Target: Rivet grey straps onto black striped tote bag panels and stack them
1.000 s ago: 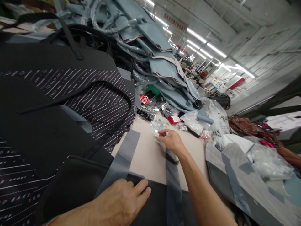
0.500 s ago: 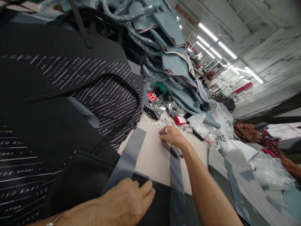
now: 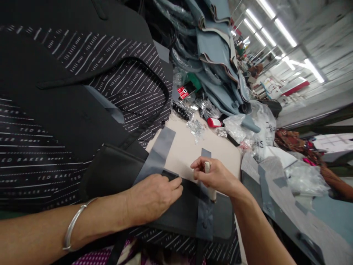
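Observation:
A black leather-like bag panel (image 3: 187,217) lies across the front, with grey-blue strips (image 3: 156,154) over it. My left hand (image 3: 154,197), with a silver bangle at the wrist, rests on the panel. Its fingers are curled closed at the panel's upper edge. My right hand (image 3: 213,175) is closed around a slim tool with a pale handle (image 3: 207,167). It is held just above the panel's edge, beside the right-hand strip (image 3: 205,221). The tool's working end is hidden, and I cannot make out whether the fingertips also pinch something small.
Small shiny pieces (image 3: 196,129) lie scattered on the beige board (image 3: 182,147). Behind them are a red container (image 3: 214,122) and clear plastic bags (image 3: 234,127). Black bag pieces with striped printed lining (image 3: 132,88) spread leftward. Blue bag parts (image 3: 217,55) are heaped at the back.
My right hand has come back from near the small shiny pieces to the black panel's edge. My left hand stays at that edge. The camera view has tilted downward.

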`<action>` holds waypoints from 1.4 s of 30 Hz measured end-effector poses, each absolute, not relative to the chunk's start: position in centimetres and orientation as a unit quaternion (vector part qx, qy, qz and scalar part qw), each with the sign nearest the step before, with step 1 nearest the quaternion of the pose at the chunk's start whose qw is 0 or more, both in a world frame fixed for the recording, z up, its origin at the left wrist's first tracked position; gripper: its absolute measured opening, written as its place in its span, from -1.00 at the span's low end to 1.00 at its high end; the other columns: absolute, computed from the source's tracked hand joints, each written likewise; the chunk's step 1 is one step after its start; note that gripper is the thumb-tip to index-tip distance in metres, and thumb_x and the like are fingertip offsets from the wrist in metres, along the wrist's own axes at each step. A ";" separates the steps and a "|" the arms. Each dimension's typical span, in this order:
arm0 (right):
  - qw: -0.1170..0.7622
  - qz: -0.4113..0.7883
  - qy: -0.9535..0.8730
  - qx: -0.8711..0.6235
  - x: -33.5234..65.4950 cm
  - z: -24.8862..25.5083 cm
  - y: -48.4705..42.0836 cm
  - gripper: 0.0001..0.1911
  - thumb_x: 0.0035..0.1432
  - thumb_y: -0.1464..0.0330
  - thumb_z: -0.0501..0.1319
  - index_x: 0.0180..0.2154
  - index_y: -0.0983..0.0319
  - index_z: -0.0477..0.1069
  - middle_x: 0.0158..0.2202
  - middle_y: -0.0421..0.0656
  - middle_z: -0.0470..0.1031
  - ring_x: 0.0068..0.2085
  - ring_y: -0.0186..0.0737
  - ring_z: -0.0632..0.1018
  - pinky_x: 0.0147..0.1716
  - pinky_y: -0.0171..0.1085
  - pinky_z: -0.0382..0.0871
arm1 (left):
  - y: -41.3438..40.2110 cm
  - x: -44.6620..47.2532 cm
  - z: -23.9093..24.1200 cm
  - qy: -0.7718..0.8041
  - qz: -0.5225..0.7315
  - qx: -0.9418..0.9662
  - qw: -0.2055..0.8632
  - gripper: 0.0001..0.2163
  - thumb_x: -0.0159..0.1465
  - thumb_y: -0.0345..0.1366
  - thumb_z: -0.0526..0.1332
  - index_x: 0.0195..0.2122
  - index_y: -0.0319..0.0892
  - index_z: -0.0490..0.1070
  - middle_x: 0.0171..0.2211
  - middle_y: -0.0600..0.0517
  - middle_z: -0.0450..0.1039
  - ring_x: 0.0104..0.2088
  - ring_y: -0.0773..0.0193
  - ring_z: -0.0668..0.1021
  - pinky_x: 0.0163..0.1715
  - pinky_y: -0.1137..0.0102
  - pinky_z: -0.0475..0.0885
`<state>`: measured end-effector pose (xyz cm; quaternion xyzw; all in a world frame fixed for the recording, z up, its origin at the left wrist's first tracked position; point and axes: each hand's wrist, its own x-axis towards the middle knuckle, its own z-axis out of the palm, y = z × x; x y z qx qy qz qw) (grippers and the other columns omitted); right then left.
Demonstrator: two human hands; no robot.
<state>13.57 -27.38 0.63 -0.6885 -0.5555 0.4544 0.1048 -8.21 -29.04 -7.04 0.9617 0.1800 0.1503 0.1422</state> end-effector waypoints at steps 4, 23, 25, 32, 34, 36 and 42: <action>0.102 0.460 -0.576 -0.668 13.1 -0.7 -29.8 -0.82 -0.07 0.40 0.22 -0.33 0.24 0.45 -0.51 -0.31 0.39 -0.49 -0.40 0.33 -0.49 -0.37 0.20 | -29.3 -8.3 -7.2 0.177 0.145 0.967 0.111 -0.76 0.33 -0.40 0.12 0.01 -0.22 0.39 -0.16 -0.05 0.48 -0.45 0.20 0.49 -0.52 0.28 0.37; -0.006 0.386 -0.650 -0.654 11.8 -1.8 -28.0 -0.73 -0.10 0.54 0.19 -0.35 0.19 0.58 -0.48 -0.27 0.56 -0.44 -0.34 0.48 -0.46 -0.38 0.27 | -29.1 -8.4 -7.5 0.176 0.147 0.967 0.111 -0.75 0.37 -0.36 0.08 0.05 -0.22 0.34 -0.18 -0.01 0.47 -0.43 0.20 0.48 -0.51 0.24 0.33; -0.006 0.389 -0.653 -0.650 11.8 -2.0 -27.7 -0.75 -0.10 0.53 0.20 -0.36 0.19 0.58 -0.48 -0.26 0.57 -0.43 -0.32 0.49 -0.47 -0.38 0.26 | -29.2 -8.3 -7.4 0.177 0.145 0.967 0.110 -0.75 0.37 -0.37 0.07 0.06 -0.22 0.35 -0.16 -0.01 0.47 -0.44 0.20 0.48 -0.53 0.24 0.32; 0.043 0.393 -0.614 -0.683 12.7 0.0 -28.9 -0.84 0.10 0.45 0.20 -0.30 0.21 0.55 -0.60 -0.27 0.45 -0.54 -0.34 0.41 -0.52 -0.34 0.22 | -29.3 -8.2 -7.4 0.187 0.165 0.964 0.093 -0.71 0.38 -0.37 0.07 0.11 -0.21 0.35 0.04 -0.10 0.45 -0.45 0.29 0.49 -0.52 0.30 0.33; 0.178 0.400 -0.554 -0.708 13.2 1.1 -30.2 -0.84 0.18 0.31 0.23 -0.23 0.22 0.53 -0.61 -0.28 0.39 -0.58 -0.36 0.36 -0.58 -0.35 0.17 | -29.3 -8.2 -7.5 0.184 0.170 0.963 0.097 -0.71 0.38 -0.37 0.08 0.10 -0.21 0.36 0.03 -0.10 0.47 -0.46 0.31 0.49 -0.51 0.33 0.34; 0.363 0.401 -0.480 -0.691 13.5 1.9 -31.6 -0.82 0.18 0.25 0.28 -0.21 0.21 0.50 -0.61 -0.32 0.32 -0.59 -0.40 0.30 -0.59 -0.37 0.15 | -29.3 -8.2 -7.4 0.183 0.168 0.964 0.097 -0.72 0.37 -0.36 0.09 0.08 -0.20 0.38 0.01 -0.10 0.48 -0.46 0.30 0.50 -0.51 0.32 0.35; 0.733 0.393 -0.280 -0.479 13.0 0.1 -33.2 -0.85 0.14 0.27 0.33 -0.39 0.22 0.47 -0.73 -0.48 -0.06 -0.71 -0.49 -0.06 -0.70 -0.44 0.06 | -29.1 -8.1 -7.1 0.193 0.154 0.965 0.085 -0.74 0.38 -0.33 0.09 0.06 -0.17 0.39 0.01 -0.05 0.49 -0.45 0.27 0.52 -0.50 0.29 0.39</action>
